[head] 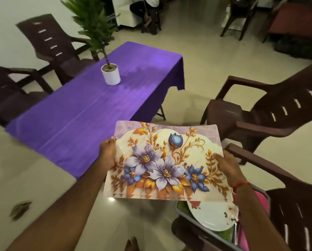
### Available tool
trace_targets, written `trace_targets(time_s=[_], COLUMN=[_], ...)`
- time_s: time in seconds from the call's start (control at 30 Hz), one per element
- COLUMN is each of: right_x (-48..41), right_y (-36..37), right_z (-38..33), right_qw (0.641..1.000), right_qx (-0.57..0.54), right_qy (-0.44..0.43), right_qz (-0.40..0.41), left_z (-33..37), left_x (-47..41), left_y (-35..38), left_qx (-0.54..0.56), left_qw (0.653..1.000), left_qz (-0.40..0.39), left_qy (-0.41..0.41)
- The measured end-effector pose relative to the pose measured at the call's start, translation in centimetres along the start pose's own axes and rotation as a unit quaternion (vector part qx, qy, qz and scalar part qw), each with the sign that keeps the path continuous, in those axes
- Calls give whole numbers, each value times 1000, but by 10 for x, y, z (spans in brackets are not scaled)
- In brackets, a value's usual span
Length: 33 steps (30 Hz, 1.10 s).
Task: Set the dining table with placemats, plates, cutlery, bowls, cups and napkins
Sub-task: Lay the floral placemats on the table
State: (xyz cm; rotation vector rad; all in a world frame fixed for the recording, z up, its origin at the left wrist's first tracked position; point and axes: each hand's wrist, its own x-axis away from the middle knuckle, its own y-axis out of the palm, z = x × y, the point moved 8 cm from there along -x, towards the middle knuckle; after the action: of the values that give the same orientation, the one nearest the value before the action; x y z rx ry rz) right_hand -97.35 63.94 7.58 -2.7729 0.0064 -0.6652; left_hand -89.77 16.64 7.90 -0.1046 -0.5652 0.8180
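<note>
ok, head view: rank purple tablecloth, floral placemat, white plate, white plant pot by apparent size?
1. purple tablecloth
2. floral placemat, close to the camera, so it looks bigger than it is
3. white plate, partly hidden under the placemat
4. white plant pot, farthest away, so its real size against the plate is unsure

Table ahead of us, potted plant on it toward the far end; far left chair and near left chair beside it, right chair opposite. Placemat held between left hand and right hand, before the table's near right corner (above the floor, not on the table). Under its right edge, a plate lies in a tray on the nearest right chair.
</note>
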Motion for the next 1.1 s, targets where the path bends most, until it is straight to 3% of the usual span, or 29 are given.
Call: trace_targets(time_s=[0.2, 0.47, 0.8, 0.97, 1.1], right_x=[26, 36, 21, -15, -50], right_y=[80, 167, 257, 304, 358], right_z=[-54, -85, -139, -162, -187], right_qw=[996, 989, 977, 966, 953], right_qx=[21, 50, 83, 126, 161], right_qy=[-70, -103, -143, -152, -180], right_qz=[-44, -92, -136, -164, -184], left_z=[-36, -76, -88, -123, -108], left_x=[-35, -64, -81, -115, -112], left_y=[-76, -149, -209, -234, -243], left_qx=[89, 143, 236, 266, 314], left_qw=[981, 955, 941, 930, 916], left_qz=[-100, -141, -82, -72, -36], left_qy=[-138, -217, -227, -243, -246])
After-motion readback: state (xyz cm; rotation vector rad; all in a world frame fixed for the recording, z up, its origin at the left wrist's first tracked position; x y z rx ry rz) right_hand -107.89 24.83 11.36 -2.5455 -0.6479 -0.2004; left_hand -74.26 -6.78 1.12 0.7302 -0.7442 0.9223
